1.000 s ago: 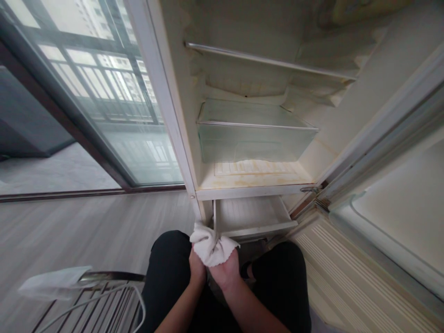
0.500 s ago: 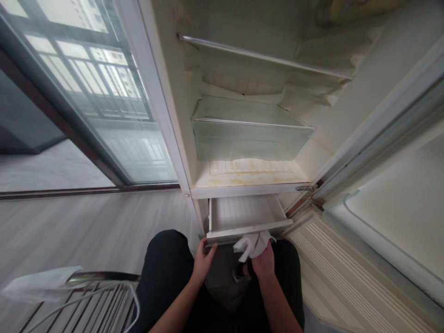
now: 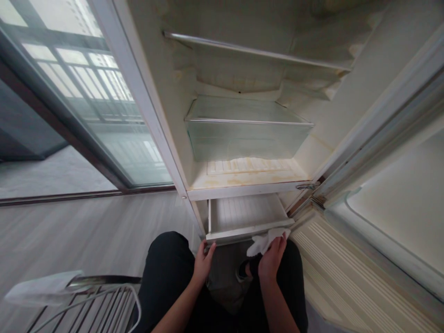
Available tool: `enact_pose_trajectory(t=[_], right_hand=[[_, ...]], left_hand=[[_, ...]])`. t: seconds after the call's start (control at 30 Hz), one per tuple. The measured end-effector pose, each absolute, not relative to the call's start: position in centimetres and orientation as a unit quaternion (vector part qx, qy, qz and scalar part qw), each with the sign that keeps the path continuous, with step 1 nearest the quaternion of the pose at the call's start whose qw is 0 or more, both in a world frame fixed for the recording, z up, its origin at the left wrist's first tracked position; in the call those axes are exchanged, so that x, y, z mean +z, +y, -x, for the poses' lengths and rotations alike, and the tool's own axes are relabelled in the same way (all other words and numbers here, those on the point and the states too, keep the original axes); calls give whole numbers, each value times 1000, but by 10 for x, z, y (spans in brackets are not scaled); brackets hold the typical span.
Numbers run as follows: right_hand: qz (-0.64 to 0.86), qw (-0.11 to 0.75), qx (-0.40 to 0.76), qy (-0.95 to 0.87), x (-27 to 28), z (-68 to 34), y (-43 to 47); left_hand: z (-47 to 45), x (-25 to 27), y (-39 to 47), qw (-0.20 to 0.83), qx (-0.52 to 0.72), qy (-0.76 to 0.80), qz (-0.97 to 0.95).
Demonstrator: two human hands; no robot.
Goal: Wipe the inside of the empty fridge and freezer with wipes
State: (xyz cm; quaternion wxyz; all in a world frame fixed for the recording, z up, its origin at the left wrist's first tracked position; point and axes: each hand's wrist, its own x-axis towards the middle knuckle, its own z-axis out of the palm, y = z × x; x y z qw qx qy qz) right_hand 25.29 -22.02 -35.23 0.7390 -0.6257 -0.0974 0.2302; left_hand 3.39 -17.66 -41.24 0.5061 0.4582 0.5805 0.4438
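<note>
A white pull-out drawer (image 3: 243, 213) sticks out from the bottom of an open fridge. My left hand (image 3: 204, 262) is closed on the left end of the drawer front, thumb on the near side and fingers around the corner. In my right hand (image 3: 273, 260) is a crumpled white cloth (image 3: 265, 241), pressed against the right part of the drawer front. My fingers partly hide the cloth, and the drawer's underside cannot be seen.
Above the drawer are the stained fridge floor (image 3: 249, 178) and glass shelves (image 3: 249, 122). The open fridge door (image 3: 391, 231) stands at the right. At the left are a sliding glass door (image 3: 121, 115) and a metal rack (image 3: 93, 307) with a white cloth over its rail.
My right hand has slid to the right along the drawer front with the cloth. My left hand stays at the left corner. The view has shifted slightly.
</note>
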Motion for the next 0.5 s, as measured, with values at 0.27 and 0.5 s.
enact_pose_trajectory(t=[0.27,0.5], right_hand=[[712,628,127,-286,-368,-296,-194],[686,708,109,-132,-382,-327,-163]], left_hand=[[-38,-414,-176,526,439,580,-440],[-40,-410,-176,547,452,559,-429]])
